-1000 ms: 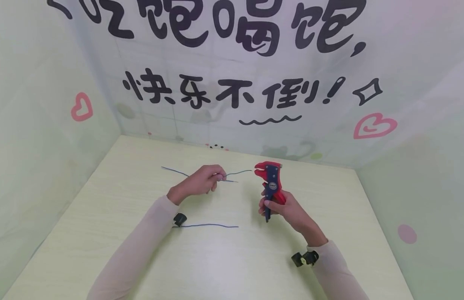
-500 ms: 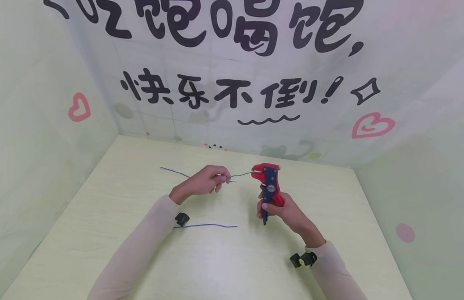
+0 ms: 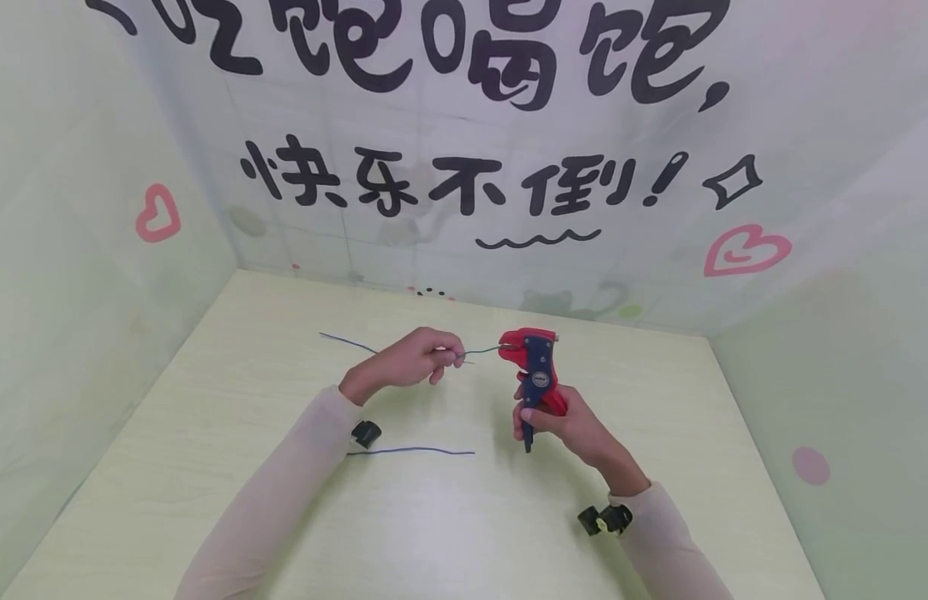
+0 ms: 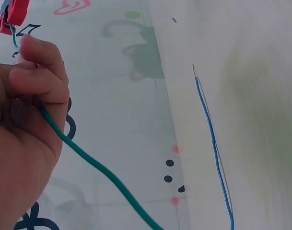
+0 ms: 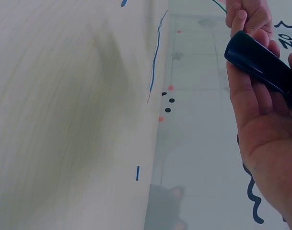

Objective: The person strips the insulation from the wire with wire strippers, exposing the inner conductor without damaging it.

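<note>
Btwn L hand point(image 3: 413, 357) & stripper point(image 3: 539, 359), grn wire point(image 4: 103, 170)

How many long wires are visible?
3: green wire in left hand; far blue wire on table, partly behind that hand; near blue wire beside left sleeve. More may be hidden.

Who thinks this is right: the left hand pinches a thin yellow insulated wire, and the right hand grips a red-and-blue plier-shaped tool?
Not yellow: the left wrist view shows the left hand pinching a thin green insulated wire.
</note>
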Available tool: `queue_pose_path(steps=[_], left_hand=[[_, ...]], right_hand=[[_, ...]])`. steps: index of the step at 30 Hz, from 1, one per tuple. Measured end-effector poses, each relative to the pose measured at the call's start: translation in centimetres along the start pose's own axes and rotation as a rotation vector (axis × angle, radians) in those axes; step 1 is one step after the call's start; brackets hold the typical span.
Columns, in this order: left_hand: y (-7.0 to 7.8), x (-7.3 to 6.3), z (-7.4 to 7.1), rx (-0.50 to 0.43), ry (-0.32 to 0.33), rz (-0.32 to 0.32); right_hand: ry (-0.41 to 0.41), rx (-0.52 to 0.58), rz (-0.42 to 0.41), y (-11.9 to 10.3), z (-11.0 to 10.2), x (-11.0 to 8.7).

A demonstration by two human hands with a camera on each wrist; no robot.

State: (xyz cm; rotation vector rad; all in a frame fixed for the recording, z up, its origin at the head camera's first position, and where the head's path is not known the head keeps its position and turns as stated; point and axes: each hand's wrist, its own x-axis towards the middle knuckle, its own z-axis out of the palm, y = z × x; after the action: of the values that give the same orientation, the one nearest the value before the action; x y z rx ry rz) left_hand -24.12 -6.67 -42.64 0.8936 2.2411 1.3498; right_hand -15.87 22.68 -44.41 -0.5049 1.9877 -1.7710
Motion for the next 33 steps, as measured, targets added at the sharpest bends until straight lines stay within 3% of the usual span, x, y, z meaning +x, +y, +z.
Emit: queue_pose_path(steps=[9,19,28,33], left_hand=[[0.5,0.0,-0.4,0.033,-0.003,0.031],[1.2,-0.2,-0.9,0.155,0.032,0.078],[1.0,-0.1,-0.8,0.118,0.058,0.023],[1.1,-0.2,-1.0,0.089,0.083,-0.012]], right_hand=[[0.017,0.0,0.0,0.1,0.2,0.2],[0.07,0.025,0.017,0.4,1.1,0.4],[0.25,0.049,0.069,0.3,2.2,1.0],[0.261,0.043,0.096,0.2,2.1,1.2]])
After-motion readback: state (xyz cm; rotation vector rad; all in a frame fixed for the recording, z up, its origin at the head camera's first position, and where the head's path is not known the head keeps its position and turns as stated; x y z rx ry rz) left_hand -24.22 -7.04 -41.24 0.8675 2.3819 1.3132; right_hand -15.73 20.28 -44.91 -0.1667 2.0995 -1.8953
